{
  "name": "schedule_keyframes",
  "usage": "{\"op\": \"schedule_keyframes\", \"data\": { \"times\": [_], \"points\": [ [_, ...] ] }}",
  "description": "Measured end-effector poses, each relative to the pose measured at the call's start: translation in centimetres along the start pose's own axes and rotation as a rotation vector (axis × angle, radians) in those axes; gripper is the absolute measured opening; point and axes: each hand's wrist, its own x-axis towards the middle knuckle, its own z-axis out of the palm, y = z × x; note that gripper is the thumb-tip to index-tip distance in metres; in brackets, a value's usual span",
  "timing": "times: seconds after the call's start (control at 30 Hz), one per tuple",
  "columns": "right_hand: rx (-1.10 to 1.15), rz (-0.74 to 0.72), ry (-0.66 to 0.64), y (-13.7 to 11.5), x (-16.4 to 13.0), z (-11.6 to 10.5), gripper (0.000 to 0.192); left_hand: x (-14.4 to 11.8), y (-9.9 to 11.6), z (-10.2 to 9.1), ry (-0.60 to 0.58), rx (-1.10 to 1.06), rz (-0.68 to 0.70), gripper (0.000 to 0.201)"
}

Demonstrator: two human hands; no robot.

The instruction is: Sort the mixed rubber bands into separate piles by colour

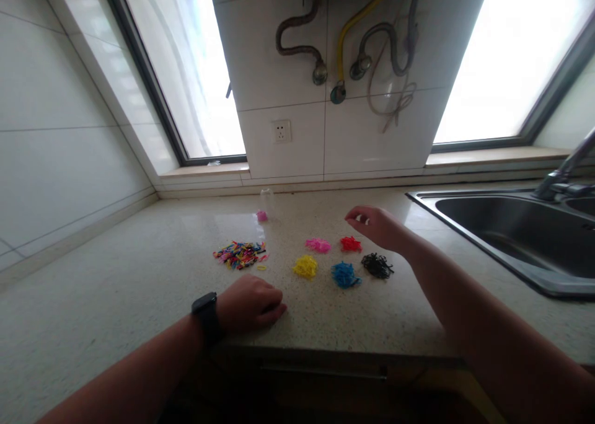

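Observation:
My left hand rests on the counter near its front edge, fingers curled and their inside hidden. Just beyond it lies a mixed heap of small coloured rubber bands. My right hand is held over the counter behind the red rubber bands, its thumb and fingertips drawn together; anything between them is too small to make out. Around that hand are separate piles of pink rubber bands, yellow rubber bands, blue rubber bands and black rubber bands.
A clear cup-like container stands near the wall, with a small pink object beside it. To the right is a steel sink with a faucet. Pipes and a socket are on the tiled wall.

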Motion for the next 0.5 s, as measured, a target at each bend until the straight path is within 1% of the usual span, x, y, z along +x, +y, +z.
{"op": "schedule_keyframes", "data": {
  "times": [0.07, 0.13, 0.23, 0.3, 0.37, 0.5],
  "points": [
    [0.047, -0.168, -0.103, -4.1, 0.7, 0.4, 0.02, 0.0, 0.0, 0.0, -0.002, -0.003, 0.005, 0.034],
    [0.063, -0.34, -0.206, -7.7, 1.1, 1.3, 0.02, 0.1, 0.0, -0.1, 0.0, -0.003, 0.009, 0.033],
    [0.047, -0.535, -0.332, -11.6, 1.6, 3.5, 0.029, 0.1, 0.0, -0.2, -0.002, -0.002, 0.011, 0.033],
    [-0.013, -0.627, -0.418, -13.3, 1.9, 5.1, 0.036, 0.1, 0.1, -0.3, -0.002, -0.003, 0.009, 0.033],
    [-0.058, -0.67, -0.477, -14.4, 2.2, 6.6, 0.042, 0.1, 0.1, -0.3, 0.006, -0.002, 0.006, 0.033],
    [-0.106, -0.724, -0.566, -15.5, 2.8, 8.7, 0.046, 0.1, 0.1, -0.2, 0.016, 0.002, 0.002, 0.033]
  ]
}}
